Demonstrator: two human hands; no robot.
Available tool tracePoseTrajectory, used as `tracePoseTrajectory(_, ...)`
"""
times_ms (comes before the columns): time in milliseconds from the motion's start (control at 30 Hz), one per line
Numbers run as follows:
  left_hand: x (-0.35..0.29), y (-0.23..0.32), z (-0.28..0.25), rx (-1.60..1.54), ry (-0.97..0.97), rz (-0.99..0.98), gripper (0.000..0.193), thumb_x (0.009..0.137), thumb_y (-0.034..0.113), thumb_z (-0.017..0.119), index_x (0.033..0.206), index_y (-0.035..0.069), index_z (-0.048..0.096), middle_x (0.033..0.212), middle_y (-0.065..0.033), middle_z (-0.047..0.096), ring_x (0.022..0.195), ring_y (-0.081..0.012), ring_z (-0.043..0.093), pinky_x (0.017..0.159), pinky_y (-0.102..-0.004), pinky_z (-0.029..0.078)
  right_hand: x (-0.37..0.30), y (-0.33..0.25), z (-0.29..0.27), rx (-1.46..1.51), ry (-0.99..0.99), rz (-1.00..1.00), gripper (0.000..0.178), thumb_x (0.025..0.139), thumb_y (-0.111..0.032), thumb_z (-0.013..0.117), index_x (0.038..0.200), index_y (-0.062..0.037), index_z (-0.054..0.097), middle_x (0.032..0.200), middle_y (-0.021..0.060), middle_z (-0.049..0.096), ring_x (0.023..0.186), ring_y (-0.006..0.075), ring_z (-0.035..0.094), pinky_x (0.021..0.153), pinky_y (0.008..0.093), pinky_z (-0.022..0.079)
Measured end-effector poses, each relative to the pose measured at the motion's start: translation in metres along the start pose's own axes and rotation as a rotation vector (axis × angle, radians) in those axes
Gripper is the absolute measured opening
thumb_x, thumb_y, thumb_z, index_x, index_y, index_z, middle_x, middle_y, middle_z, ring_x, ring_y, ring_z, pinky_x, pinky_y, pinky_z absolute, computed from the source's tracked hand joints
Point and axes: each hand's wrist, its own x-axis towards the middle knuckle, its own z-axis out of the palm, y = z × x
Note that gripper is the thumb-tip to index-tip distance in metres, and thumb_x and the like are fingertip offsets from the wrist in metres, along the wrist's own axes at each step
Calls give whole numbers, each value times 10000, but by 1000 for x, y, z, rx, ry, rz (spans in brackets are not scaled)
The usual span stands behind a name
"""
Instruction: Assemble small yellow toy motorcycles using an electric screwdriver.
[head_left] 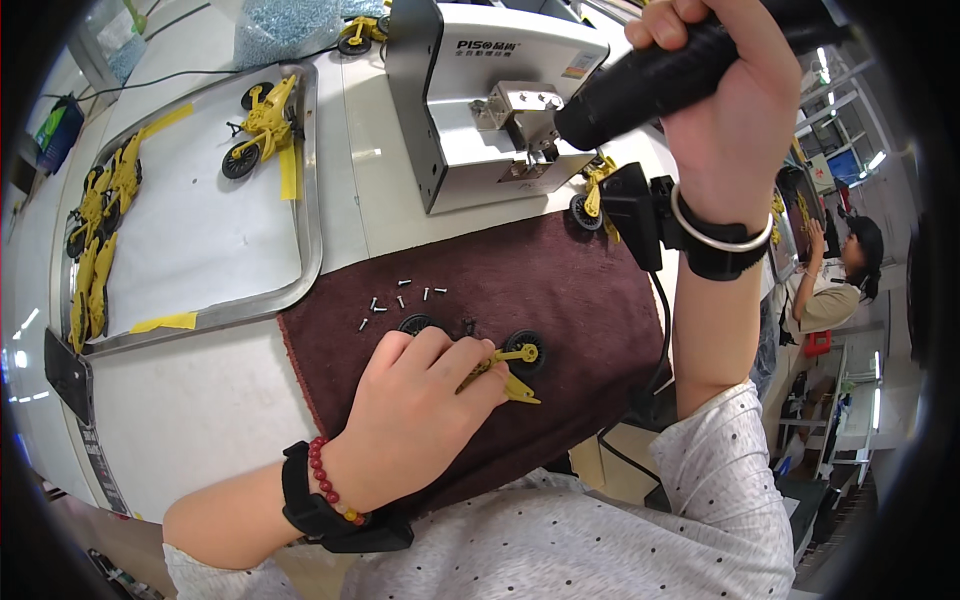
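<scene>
My right hand (735, 120), raised at the upper right, grips a black electric screwdriver (645, 90). The screwdriver's nose is at the outlet of a silver screw feeder (468, 175); whether a screw sits on its tip is too small to tell. On a dark brown cloth (590, 285), my left hand (420, 410) is closed over a yellow toy motorcycle (518, 388) lying on its side. Its black wheels show past the fingers, and the middle of the toy is hidden under them. Several small loose screws (402, 301) lie on the cloth beyond that hand.
A metal tray (314, 190) at the left holds several yellow toy motorcycles (265, 125). Another toy motorcycle (590, 195) stands right of the feeder. Behind is a bag of small blue-grey pieces (285, 30). A black cable (655, 330) hangs near my right arm. A person (835, 280) works farther right.
</scene>
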Motion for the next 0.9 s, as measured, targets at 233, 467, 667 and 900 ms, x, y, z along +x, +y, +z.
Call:
tracePoseTrajectory(233,3,3,1,14,-40,-7,202,715,191,775,891,130,696,964,10,630,781,-161,539,665,-313,385,-21,-42,-67,172,-448,136,213,958,-90,441,1158,-16,444,756,-2,413,609,100,412,669,297,360)
tracePoseTrajectory(467,1,2,-1,36,-49,-13,194,722,196,767,888,126,695,978,0,638,793,-176,545,680,-318,401,-74,-48,-73,77,-640,238,326,904,-116,602,1156,-100,395,756,0,506,590,119,527,637,298,427)
tracePoseTrajectory(667,2,3,-2,38,-67,-18,192,721,196,765,885,126,693,980,-2,640,808,-180,546,690,-320,408,-77,-40,-74,33,-670,216,345,899,-108,614,1175,-98,408,751,7,513,578,132,533,608,301,428)
tracePoseTrajectory(900,3,4,-3,26,-76,-27,198,718,193,767,887,119,694,978,-4,646,810,-181,548,689,-320,410,-82,-32,-73,14,-621,256,335,897,-76,587,1181,-94,409,745,10,505,573,135,528,606,305,430)
